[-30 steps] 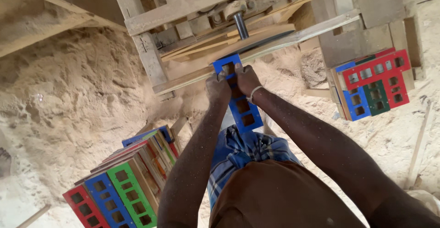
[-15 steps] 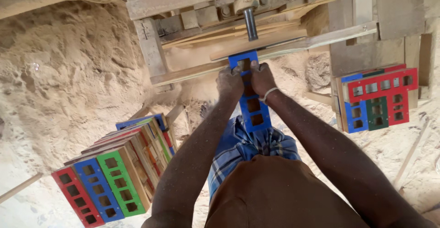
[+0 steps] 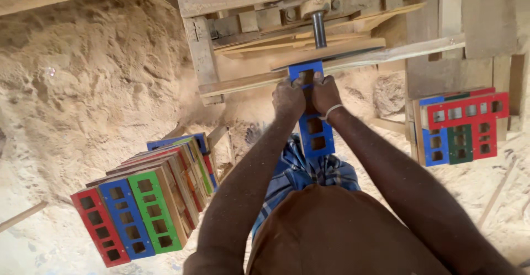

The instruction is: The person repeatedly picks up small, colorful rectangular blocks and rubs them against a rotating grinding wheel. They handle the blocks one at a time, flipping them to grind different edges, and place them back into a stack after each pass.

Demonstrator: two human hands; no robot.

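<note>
Blue slotted board [image 3: 312,126]: gripped at its far end, my left hand [image 3: 289,98] and right hand [image 3: 326,94] closed on it, under the metal spindle [image 3: 319,29]. Stacked painted boards [image 3: 141,203]: lower left of my left hand.

Your hands hold a strip [image 3: 312,126] against the wooden frame [image 3: 331,59] ahead, under the rod [image 3: 319,29]. Panel stack [image 3: 143,203] left, another [image 3: 461,126] right.

Sawdust-covered floor [image 3: 83,87] all around, heaped high toward ten o'clock. At eight o'clock, a leaning stack of red, blue and green cut-out panels [image 3: 143,203]; at three o'clock, a smaller stack [image 3: 461,126]; at twelve, a rough wooden frame [image 3: 331,26].
</note>
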